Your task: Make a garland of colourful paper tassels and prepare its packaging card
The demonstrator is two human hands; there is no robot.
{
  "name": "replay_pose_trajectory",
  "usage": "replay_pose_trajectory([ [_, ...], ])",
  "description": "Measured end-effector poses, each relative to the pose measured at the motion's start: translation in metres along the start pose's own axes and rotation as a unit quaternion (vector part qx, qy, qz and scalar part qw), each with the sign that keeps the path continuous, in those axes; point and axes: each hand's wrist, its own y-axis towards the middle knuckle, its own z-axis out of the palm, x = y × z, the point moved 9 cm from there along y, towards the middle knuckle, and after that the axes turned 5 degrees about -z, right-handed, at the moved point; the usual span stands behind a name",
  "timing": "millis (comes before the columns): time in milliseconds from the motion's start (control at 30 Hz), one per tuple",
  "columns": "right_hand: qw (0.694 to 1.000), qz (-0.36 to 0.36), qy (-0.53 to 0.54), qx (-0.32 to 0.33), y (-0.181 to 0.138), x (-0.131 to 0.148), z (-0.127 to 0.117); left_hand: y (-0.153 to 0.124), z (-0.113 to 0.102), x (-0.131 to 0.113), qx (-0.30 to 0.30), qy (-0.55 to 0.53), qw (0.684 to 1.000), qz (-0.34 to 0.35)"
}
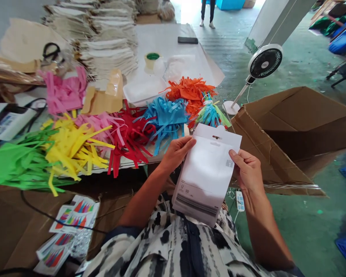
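Note:
A flat white packaging box [207,169] with a hang hole in its top flap is held up in front of my chest. My left hand [177,152] pinches its upper left edge. On the opposite edge, my right hand [248,167] grips it with the thumb on the face. Just beyond the box lies a bundle of blue and green tissue strips [209,111]. Fringed paper in orange [190,92], blue [167,115], red [129,134], yellow [77,146] and green [20,161] spreads along the table's near edge.
An open cardboard carton [276,154] stands at the right, with a fan [265,63] behind it. Stacked pale sheets [106,42], a tape roll [152,61], scissors [52,52] and a phone [188,40] rest on the table. Printed packets [72,219] lie in a box at lower left.

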Motion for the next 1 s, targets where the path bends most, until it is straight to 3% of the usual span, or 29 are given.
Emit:
replay_pose_trajectory([
  [200,0.995,0.064,0.075,0.018,-0.002,-0.004,0.003,-0.002,0.000,0.008,-0.007,-0.004,1.000,-0.016],
  [367,0.999,0.019,0.050,0.004,0.004,0.002,0.000,-0.004,0.004,0.013,0.024,0.000,1.000,-0.001],
  [600,0.999,-0.031,0.010,0.027,0.008,-0.008,0.002,-0.007,-0.007,0.022,0.061,-0.040,0.996,-0.052],
  [867,0.983,-0.060,-0.059,0.165,0.003,-0.005,0.011,-0.020,-0.018,0.021,0.012,0.020,0.999,-0.033],
  [1000,0.973,-0.028,-0.033,0.227,-0.006,-0.003,0.016,-0.030,-0.010,0.025,0.045,-0.012,0.997,-0.064],
])
